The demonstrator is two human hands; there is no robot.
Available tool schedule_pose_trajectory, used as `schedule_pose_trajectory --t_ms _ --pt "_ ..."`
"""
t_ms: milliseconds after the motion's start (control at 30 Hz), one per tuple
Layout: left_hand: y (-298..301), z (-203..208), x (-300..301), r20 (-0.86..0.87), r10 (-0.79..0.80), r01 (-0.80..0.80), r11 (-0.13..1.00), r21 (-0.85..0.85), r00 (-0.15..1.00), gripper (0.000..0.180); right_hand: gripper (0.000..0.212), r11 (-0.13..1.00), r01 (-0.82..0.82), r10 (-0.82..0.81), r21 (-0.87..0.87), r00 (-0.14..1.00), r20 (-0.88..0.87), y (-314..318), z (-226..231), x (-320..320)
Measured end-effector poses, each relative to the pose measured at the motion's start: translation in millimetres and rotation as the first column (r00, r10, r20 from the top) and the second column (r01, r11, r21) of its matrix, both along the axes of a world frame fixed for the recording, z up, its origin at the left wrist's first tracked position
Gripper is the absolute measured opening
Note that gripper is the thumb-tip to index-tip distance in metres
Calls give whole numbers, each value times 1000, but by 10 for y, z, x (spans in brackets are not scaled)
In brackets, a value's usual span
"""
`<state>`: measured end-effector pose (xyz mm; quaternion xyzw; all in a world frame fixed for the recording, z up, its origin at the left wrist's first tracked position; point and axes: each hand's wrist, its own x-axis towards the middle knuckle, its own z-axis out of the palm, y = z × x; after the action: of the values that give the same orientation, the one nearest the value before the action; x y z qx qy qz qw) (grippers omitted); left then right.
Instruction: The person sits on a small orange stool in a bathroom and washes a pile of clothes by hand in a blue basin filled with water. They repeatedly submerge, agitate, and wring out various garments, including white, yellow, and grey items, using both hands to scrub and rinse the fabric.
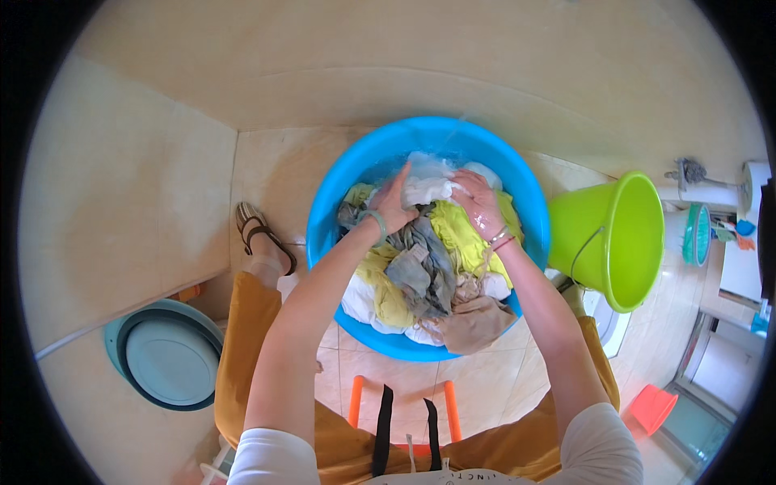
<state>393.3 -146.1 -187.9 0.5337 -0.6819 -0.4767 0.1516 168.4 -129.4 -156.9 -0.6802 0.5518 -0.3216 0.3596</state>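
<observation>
A wet white cloth [428,187] is bunched between my two hands at the far side of a round blue basin [318,234]. My left hand [394,202] grips the cloth's left side, its fingers curled. On the other side, my right hand [482,205] is closed over the right end, wet with water or suds. Water [453,145] shows along the basin's far wall. Heaped below my hands are a bright yellow garment [462,236], a grey garment [427,263], a pale yellow one [373,283] and a beige cloth [478,325] lying over the near rim.
A lime-green bucket [575,234] leans on its side right of the basin. At left rests a grey-teal folding basin [174,364]. Orange stool legs [356,400] stand between my knees. An orange-red container [651,408] sits at lower right. Tiled walls [388,48] close off the far side.
</observation>
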Motion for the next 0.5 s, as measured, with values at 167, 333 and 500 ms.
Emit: schedule_pose_trajectory --t_ms 167,333,500 --pt "-8 743 -181 300 -42 113 968 -225 953 88 26 987 16 -97 162 856 508 211 1046 78" --pt "-155 1225 -133 -473 300 -11 853 522 828 62 25 994 72 -108 87 833 543 150 1706 -131" --pt "-159 1492 -33 -746 418 -71 890 450 519 54 26 998 56 -45 -25 952 304 46 1450 -497"
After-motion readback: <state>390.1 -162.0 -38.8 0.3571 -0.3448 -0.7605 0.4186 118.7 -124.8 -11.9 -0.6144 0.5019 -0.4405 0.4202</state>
